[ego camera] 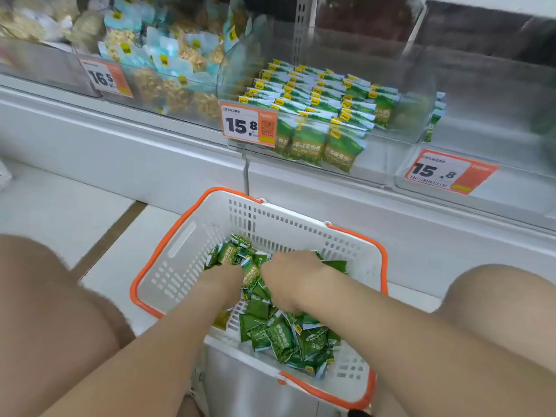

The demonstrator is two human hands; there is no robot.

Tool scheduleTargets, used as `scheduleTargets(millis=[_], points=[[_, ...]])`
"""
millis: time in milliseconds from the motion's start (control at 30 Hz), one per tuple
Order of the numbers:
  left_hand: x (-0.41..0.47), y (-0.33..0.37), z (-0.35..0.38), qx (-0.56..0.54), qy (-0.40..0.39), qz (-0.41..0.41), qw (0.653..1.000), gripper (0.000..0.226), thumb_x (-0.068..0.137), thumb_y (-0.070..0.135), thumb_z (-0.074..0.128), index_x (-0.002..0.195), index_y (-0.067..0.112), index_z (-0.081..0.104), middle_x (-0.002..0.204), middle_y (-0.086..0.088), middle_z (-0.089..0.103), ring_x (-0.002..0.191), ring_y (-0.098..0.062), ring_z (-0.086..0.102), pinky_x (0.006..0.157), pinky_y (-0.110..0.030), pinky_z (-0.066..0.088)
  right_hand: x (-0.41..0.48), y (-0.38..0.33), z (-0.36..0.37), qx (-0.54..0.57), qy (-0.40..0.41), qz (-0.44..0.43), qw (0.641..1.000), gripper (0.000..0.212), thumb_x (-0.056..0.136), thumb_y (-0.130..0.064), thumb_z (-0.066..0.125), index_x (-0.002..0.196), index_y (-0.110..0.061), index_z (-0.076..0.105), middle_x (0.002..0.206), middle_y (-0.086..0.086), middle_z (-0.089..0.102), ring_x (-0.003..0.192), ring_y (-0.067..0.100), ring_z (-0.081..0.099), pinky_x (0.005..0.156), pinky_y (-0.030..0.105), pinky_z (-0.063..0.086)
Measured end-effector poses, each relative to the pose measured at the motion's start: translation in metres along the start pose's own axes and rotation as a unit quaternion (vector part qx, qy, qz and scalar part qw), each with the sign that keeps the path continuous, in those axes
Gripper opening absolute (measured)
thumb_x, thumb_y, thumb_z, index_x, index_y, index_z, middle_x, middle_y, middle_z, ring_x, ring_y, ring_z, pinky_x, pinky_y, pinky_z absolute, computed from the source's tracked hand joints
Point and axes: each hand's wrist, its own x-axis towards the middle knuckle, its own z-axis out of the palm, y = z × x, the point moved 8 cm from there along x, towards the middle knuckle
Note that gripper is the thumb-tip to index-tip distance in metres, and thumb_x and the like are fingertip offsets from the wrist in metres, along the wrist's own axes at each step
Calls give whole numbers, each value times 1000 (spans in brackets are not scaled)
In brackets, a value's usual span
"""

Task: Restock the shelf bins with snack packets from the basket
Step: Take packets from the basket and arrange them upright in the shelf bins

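Observation:
A white basket with orange handles sits on the floor between my knees, holding several green snack packets. Both hands are down inside it. My left hand is sunk among the packets, its fingers hidden under them. My right hand lies next to it with fingers curled into the same cluster of packets. On the shelf above, a clear bin holds neat rows of the same green packets behind a 15.8 price tag.
Left of that bin stands another clear bin with pale blue snack bags and a 16.5 tag. To the right a clear bin with a 15.8 tag looks nearly bare. My knees flank the basket. White shelf base runs behind it.

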Motion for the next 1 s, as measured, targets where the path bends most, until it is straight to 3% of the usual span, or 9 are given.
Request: scheduleTargets(millis=[100,167,233,367,500,633,800,900,1000], points=[[23,4,32,-43,-18,11,999,17,96,3,50,111,11,54,112,-8,59,98,-30,64,83,-42,56,10,12,-4,2,-27,12,1000,9,97,-10,56,102,-17,54,88,-1,48,78,23,52,68,36,40],[44,7,48,-85,-23,19,996,55,94,-4,50,145,16,43,136,-13,48,97,-32,61,82,-44,55,16,20,-14,12,-22,14,1000,10,96,-8,58,103,-15,55,85,0,44,68,19,48,59,34,39],[61,9,55,-117,-22,24,993,82,90,-11,49,158,27,25,151,-15,28,98,-36,60,81,-46,55,22,26,-24,29,-10,5,1000,17,95,-4,58,110,-13,58,92,2,49,67,17,49,56,32,39],[92,10,64,-137,-6,31,990,97,85,-16,48,159,41,24,166,-7,0,108,-45,61,72,-40,53,30,37,-44,61,14,-15,998,34,95,-6,56,128,-17,61,117,7,60,80,22,57,50,26,32],[123,7,80,-124,9,23,992,96,85,-10,48,153,54,27,167,-7,9,141,-49,32,110,-62,40,35,48,-54,74,29,-10,997,33,96,-9,58,128,-17,58,109,5,52,64,14,44,49,28,31],[113,14,68,-116,22,-22,993,65,88,-13,45,134,32,49,137,-7,29,127,-50,35,103,-57,41,41,54,-52,91,18,-13,996,38,96,-9,56,133,-19,55,107,2,46,65,10,41,50,28,32],[98,16,46,-101,97,-56,989,47,89,-8,56,110,34,51,123,0,43,125,-38,34,106,-54,32,47,68,-48,102,13,-8,995,39,98,-15,56,136,-20,55,111,3,51,68,14,48,55,30,39],[89,17,23,-184,149,-41,971,38,94,-5,52,97,33,50,110,3,46,115,-34,44,102,-49,38,48,80,-47,106,26,-1,994,33,101,-20,52,134,-20,57,121,9,55,75,20,56,61,32,47],[74,27,-17,-330,194,25,924,31,97,-6,52,99,25,53,115,-2,52,94,-21,54,77,-31,44,39,94,-52,109,33,22,993,12,102,-17,50,108,-17,61,108,9,51,76,25,58,65,35,49]])
